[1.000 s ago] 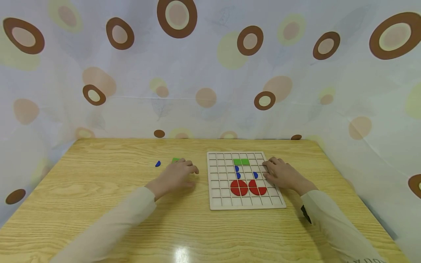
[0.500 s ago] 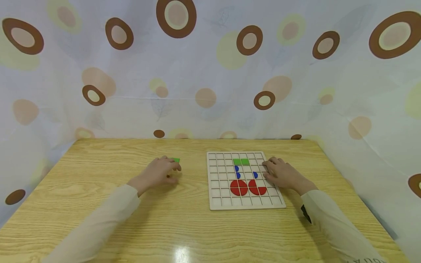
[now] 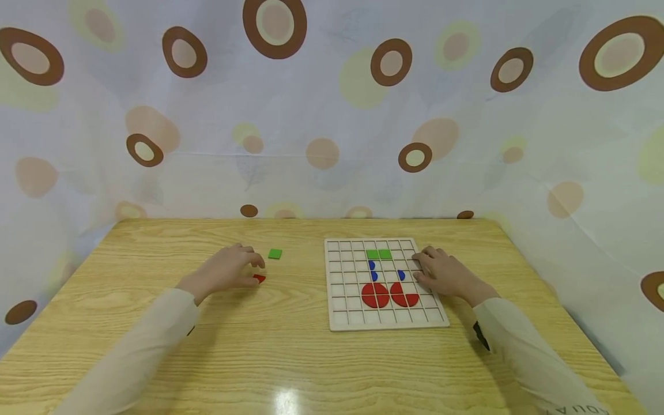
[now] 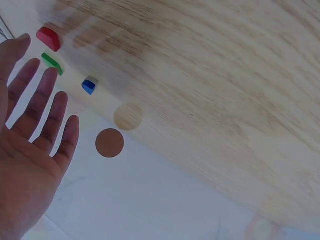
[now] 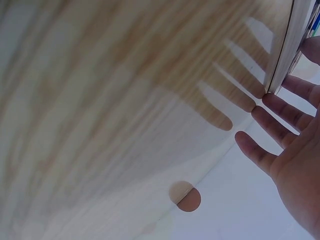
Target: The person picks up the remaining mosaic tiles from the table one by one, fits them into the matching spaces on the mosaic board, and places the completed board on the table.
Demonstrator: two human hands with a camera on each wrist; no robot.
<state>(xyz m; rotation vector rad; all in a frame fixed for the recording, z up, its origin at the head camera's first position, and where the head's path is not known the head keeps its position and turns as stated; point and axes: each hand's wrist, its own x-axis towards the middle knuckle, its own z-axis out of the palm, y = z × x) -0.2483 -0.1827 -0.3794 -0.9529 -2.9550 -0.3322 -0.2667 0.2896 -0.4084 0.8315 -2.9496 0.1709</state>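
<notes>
My left hand (image 3: 223,270) hovers over the left part of the table, fingers loosely spread with nothing in them. A red quarter-circle piece (image 3: 260,279) lies by its thumb tip, partly hidden. Just beyond the fingers is a green square tile (image 3: 275,253). A blue half-circle piece (image 4: 88,86) shows in the left wrist view; the hand hides it from the head view. My right hand (image 3: 450,276) rests at the right edge of a white grid board (image 3: 342,319), fingers against its side and thumb near the top face.
On the board lie two green tiles (image 3: 378,254), several blue half circles (image 3: 374,276), a full red circle (image 3: 375,295) and a red three-quarter circle (image 3: 403,295). The wooden table (image 3: 290,346) meets a patterned cloth (image 3: 290,178) at the back and sides.
My left hand has moved left, away from the board, uncovering the green tile and the red piece and covering the blue one. The right hand has stayed at the board.
</notes>
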